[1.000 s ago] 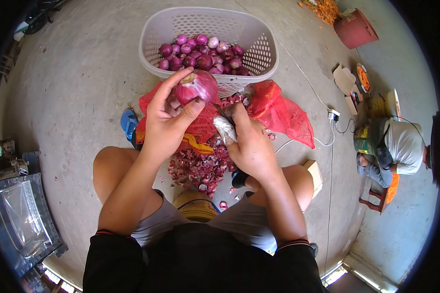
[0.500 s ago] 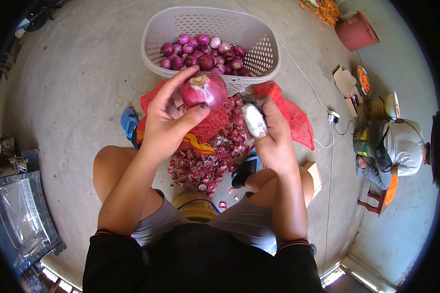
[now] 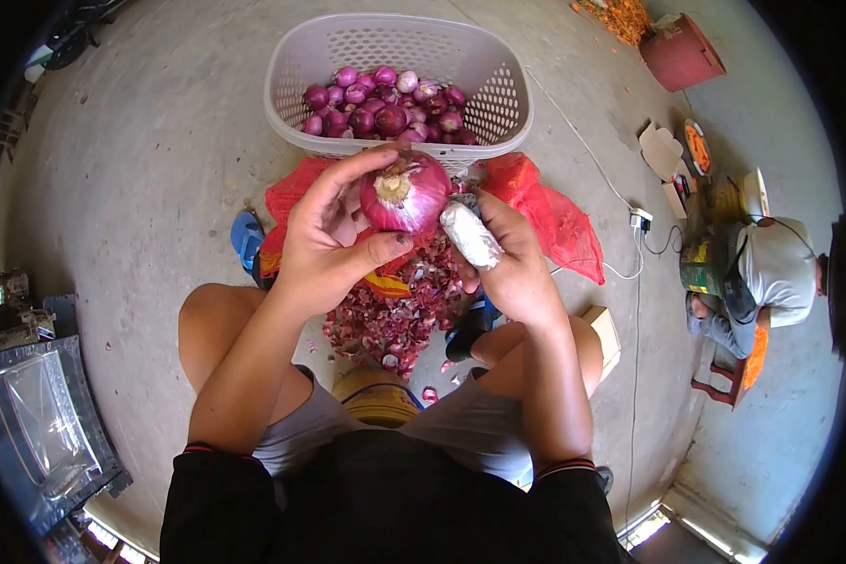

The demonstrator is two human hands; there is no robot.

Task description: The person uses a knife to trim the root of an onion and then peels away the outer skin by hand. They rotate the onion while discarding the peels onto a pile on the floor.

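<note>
My left hand (image 3: 324,235) is closed around a large red onion (image 3: 406,193), its pale root end facing up towards me. Against the onion's right side comes my right hand (image 3: 512,258), its fingers curled. A white wrapping (image 3: 471,235) covers what looks like my right thumb. At its tip a small greyish piece, which looks like a small knife (image 3: 463,199), meets the onion; most of it is hidden in the hand. Below my hands lies a heap of onion skins (image 3: 385,329) on a red mesh sack (image 3: 550,226).
Ahead stands a grey plastic basket (image 3: 282,94) holding several red onions (image 3: 390,119). A blue slipper (image 3: 246,240) lies left of the sack. A white cable (image 3: 578,136) crosses the floor to a socket (image 3: 640,221). At right another person (image 3: 775,273) sits by a bucket (image 3: 700,268).
My right hand has moved left and up, bringing the wrapped thumb and small tool against the onion. My left hand has shifted the onion slightly right and down, turning its root end.
</note>
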